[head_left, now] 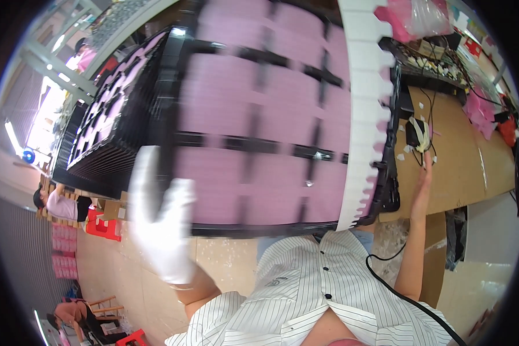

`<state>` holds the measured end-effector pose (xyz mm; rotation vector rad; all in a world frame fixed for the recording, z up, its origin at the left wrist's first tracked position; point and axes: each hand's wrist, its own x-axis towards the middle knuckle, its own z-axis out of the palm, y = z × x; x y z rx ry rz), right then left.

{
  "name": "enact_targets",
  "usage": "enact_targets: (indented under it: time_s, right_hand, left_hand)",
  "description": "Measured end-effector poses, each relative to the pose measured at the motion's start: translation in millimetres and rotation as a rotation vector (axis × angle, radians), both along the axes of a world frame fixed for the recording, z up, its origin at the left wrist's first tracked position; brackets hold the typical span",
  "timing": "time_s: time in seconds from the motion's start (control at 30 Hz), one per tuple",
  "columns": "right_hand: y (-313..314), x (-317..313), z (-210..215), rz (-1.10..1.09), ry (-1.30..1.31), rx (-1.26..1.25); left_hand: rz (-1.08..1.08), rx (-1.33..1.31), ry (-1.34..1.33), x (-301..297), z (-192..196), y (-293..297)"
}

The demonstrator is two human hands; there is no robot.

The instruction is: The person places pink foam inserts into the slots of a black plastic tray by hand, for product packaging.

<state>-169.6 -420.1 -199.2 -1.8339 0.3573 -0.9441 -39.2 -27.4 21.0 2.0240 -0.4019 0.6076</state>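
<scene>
A large black tray (245, 142) with pink panels between its black bars fills the middle, slightly blurred. Along its right side runs a white strip (360, 115) with a notched edge. My left hand (164, 230), in a white glove, is closed on the tray's left edge near the lower corner. On the right, my bare right hand (423, 181) is seen edge-on over the brown tabletop, fingers stretched out and apart from the tray. Its fingertips are nearest a bundle of pale strands (420, 137) beside a small black block (412, 132).
Stacked black trays (118, 115) with pink panels stand at the left. The brown table (461, 161) holds white scraps, cables and pink plastic (480, 112). A black cable (398, 291) crosses my right side. Other people (66, 202) and red stools (104, 226) are farther left.
</scene>
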Motion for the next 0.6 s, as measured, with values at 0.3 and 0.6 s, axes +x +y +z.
enact_targets:
  time_s: [0.3, 0.6]
  right_hand:
    - [4.9, -0.3, 4.5, 0.013, -0.078, 0.071]
    - [20.6, 15.3, 11.6, 0.027, -0.014, -0.018]
  left_hand:
    - [0.182, -0.1, 0.055, 179.8, 106.3, 342.1]
    - [0.302, 0.432, -0.06, 196.7, 142.7, 254.2]
